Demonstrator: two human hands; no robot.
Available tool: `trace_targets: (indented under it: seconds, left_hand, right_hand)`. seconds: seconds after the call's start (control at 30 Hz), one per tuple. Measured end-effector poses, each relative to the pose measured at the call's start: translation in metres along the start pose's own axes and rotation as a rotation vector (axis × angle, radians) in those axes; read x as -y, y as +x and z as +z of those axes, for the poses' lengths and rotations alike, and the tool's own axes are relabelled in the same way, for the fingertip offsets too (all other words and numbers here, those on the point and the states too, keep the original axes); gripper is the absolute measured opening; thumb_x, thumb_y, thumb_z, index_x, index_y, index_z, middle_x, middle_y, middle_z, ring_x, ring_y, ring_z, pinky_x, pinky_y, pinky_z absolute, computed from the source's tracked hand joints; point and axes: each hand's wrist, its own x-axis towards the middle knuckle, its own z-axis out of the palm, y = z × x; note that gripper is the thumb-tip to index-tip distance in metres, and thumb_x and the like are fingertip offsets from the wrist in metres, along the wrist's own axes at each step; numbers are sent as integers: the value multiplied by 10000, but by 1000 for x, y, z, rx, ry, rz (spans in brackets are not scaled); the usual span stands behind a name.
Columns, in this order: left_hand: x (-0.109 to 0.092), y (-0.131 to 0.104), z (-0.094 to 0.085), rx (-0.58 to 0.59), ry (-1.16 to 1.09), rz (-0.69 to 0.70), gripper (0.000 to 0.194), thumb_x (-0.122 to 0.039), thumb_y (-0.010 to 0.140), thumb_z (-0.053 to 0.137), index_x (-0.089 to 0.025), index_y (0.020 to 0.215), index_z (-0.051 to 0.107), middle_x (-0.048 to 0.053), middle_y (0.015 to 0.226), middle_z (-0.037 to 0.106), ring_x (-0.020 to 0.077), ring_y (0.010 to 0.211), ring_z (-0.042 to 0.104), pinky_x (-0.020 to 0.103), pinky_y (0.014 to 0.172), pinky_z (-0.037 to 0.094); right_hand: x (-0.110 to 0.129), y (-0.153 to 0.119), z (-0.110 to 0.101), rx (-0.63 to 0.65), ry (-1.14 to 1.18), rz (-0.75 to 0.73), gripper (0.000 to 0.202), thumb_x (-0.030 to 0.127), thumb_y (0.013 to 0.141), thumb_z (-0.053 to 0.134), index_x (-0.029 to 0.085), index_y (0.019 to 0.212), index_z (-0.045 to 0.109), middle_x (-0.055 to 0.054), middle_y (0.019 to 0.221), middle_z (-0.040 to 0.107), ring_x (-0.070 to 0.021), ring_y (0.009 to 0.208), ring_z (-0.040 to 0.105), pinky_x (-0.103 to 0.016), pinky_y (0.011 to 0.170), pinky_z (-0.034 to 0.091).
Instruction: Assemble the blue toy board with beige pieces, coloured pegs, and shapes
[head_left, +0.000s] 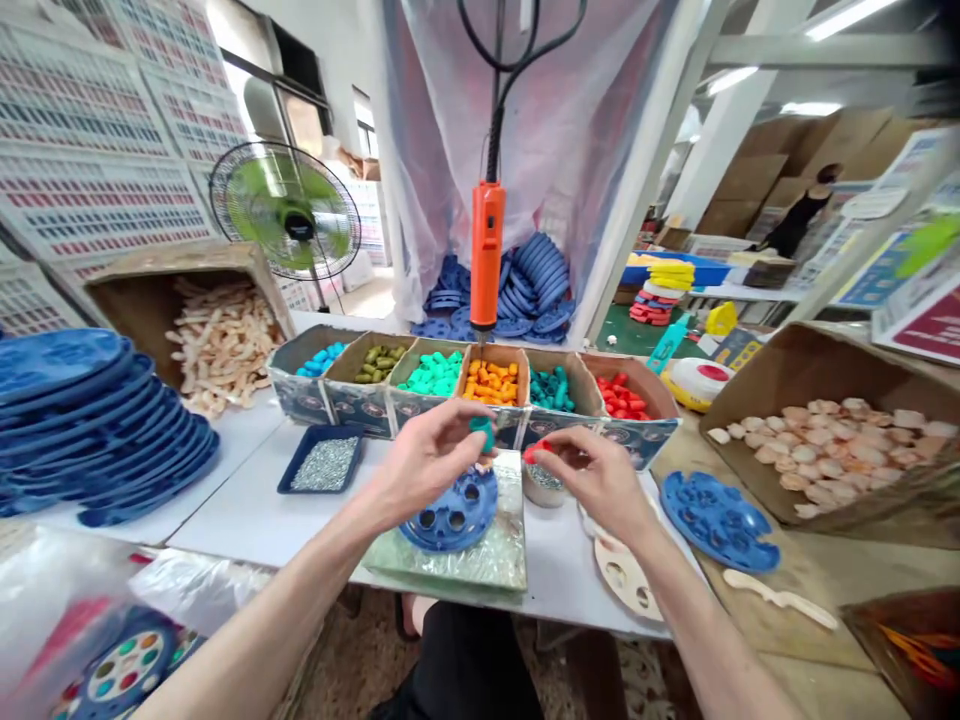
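Note:
My left hand (442,450) pinches a teal plastic piece (482,432) above a round blue disc with holes (450,515). The disc lies on a block wrapped in clear plastic (495,565), and its far edge is partly behind my fingers. To the right, my right hand (596,475) grips a small red plastic piece (537,453) over a bowl of metal bits (544,485). Behind both hands runs a row of cardboard bins (360,410) with blue, olive, mint, orange, teal and red pieces. An orange electric screwdriver (487,255) hangs above them.
A stack of blue discs (97,430) stands at left, near a tray of small metal parts (322,460). Boxes of pale pieces (225,340) flank the table. On the right lie a blue disc (720,522), a cream disc (626,580) and a cream stick (780,597).

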Motion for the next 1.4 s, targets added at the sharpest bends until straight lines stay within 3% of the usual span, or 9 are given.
trace_targets:
  seconds: [0.17,0.3,0.4,0.57,0.7,0.9,1.1,1.27,1.4]
  left_hand:
    - [22,-71,-40,-153,29,-130,315,-388,930,670,-228,1199,703,40,1015,787,218,872,764,335,816,645]
    - [44,-109,-47,-177,142,-181,302,-389,931,676,-290,1210,732,8,967,802,224,876,756,300,797,626]
    - [55,-124,-49,-173,135,-227,296,-402,944,666,-281,1207,731,7,994,805,226,896,759,291,798,620]
    - [66,-128,-49,-165,137,-206,315,-395,948,661,-264,1229,717,19,1016,805,215,906,759,294,822,622]
    - [71,-123,-41,-155,196,-166,329,-349,953,658,-276,1271,695,12,1037,796,195,915,752,293,846,612]
    - [78,-114,-24,-266,181,-97,331,-294,903,720,-245,1227,674,40,1120,779,194,968,753,300,880,608]
    - [75,-110,-11,-341,209,23,216,-212,888,734,-247,1090,667,-2,1020,772,157,901,762,249,829,601]
    - [72,-112,-4,-318,323,107,228,-149,919,675,-259,1119,668,-12,1036,791,156,934,780,236,841,607]
    - [75,-113,3,-360,443,275,228,-107,924,643,-250,1102,642,10,1043,786,167,964,777,247,863,613]
  right_hand:
    - [21,0,54,63,-304,-200,252,520,952,718,276,973,778,-41,938,762,-247,884,663,-402,834,523]
    - [24,7,81,62,-506,-258,207,479,958,724,282,952,785,-53,940,738,-268,938,625,-407,818,509]
    - [25,10,93,93,-589,-287,187,460,959,723,283,933,779,-64,933,717,-281,955,602,-407,768,501]
    - [25,12,97,157,-606,-264,213,454,942,745,261,1026,779,-70,956,717,-296,967,593,-431,787,497]
    - [27,10,89,138,-553,-263,189,357,1006,652,239,1079,780,-77,972,729,-287,963,604,-438,827,500]
    - [54,-8,76,177,-189,-163,148,312,1001,653,236,1059,766,-54,966,747,-237,945,653,-392,858,515]
    - [85,-34,74,270,54,-83,175,292,946,744,269,1119,751,-19,994,748,-209,972,679,-336,886,525]
    - [92,-47,76,262,90,-54,243,308,923,781,276,1157,723,-9,1064,736,-197,991,679,-310,889,525]
    - [94,-58,79,223,99,11,229,363,901,806,266,1086,714,9,945,732,-189,863,678,-293,779,526]
